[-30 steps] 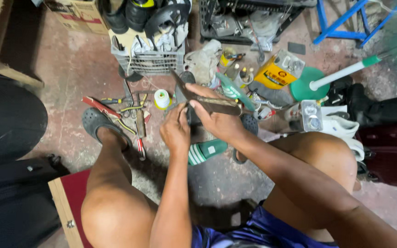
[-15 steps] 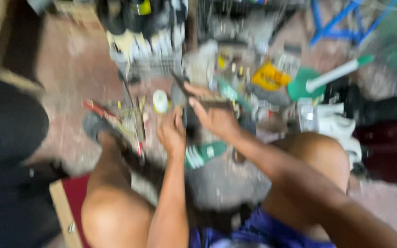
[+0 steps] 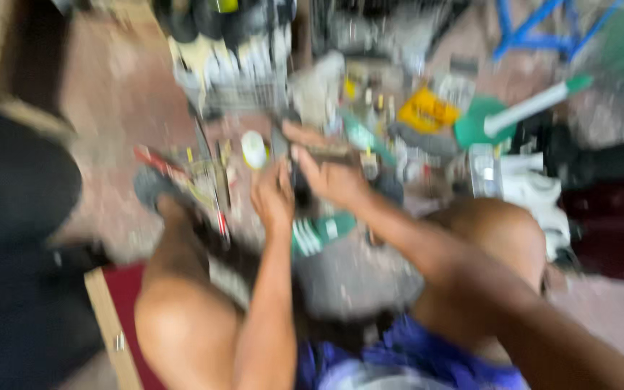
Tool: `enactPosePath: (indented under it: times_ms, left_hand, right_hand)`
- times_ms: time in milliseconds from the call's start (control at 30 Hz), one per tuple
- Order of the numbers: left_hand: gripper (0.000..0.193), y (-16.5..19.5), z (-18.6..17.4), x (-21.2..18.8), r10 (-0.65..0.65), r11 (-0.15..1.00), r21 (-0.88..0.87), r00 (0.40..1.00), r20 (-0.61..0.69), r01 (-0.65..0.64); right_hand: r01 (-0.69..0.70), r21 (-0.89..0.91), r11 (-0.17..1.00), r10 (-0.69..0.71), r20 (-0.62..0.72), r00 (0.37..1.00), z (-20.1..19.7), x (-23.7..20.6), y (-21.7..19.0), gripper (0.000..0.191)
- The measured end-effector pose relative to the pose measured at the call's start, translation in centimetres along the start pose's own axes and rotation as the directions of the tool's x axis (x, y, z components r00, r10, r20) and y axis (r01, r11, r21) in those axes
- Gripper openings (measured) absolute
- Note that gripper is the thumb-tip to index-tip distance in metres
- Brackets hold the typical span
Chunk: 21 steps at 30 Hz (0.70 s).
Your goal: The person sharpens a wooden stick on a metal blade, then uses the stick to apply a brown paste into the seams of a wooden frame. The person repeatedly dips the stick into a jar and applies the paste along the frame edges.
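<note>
The picture is badly blurred by motion. Both my hands meet in the middle over a dark tool (image 3: 294,170) held above the floor. My left hand (image 3: 272,195) grips its near end. My right hand (image 3: 326,170) wraps its upper part, fingers pointing left. A small white roll (image 3: 254,148) lies on the floor just left of my hands. A green and white object (image 3: 319,232) lies below them. My bare knees rise on either side.
A grey crate (image 3: 232,76) of bottles stands at the back. Loose hand tools (image 3: 204,180) lie by my left foot. A yellow packet (image 3: 426,112), a green dustpan (image 3: 482,124) and white cloth are at the right. A large black shape (image 3: 16,217) fills the left.
The view has swung and blurred much more. My hands stay together on the dark tool in nearly the same place.
</note>
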<state>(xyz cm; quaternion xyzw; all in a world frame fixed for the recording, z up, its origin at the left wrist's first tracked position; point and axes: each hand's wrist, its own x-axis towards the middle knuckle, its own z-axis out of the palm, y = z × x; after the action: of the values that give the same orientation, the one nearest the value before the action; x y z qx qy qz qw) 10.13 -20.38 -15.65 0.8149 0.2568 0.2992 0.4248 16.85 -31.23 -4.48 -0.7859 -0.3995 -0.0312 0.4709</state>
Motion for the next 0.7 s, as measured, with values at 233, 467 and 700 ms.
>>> enactPosePath:
  times_ms: [233, 467, 700]
  left_hand:
    - [0.021, 0.6, -0.6, -0.4, 0.060, 0.998, -0.004, 0.997, -0.050, -0.061]
    - [0.033, 1.1, -1.5, -0.2, -0.062, 0.995, -0.090, 0.994, -0.091, 0.054]
    - [0.018, -0.9, -0.6, -0.5, -0.048, 0.999, -0.022, 0.999, 0.011, 0.048]
  right_hand:
    - [0.009, -0.022, 1.000, -0.008, 0.069, 0.998, 0.6, -1.3, 1.2, 0.034]
    - [0.011, -0.010, 1.000, -0.011, 0.063, 0.998, 0.7, -0.7, 1.5, 0.038]
    - [-0.066, 0.032, 0.997, 0.065, 0.036, 0.997, 0.6, -1.5, 2.4, 0.035]
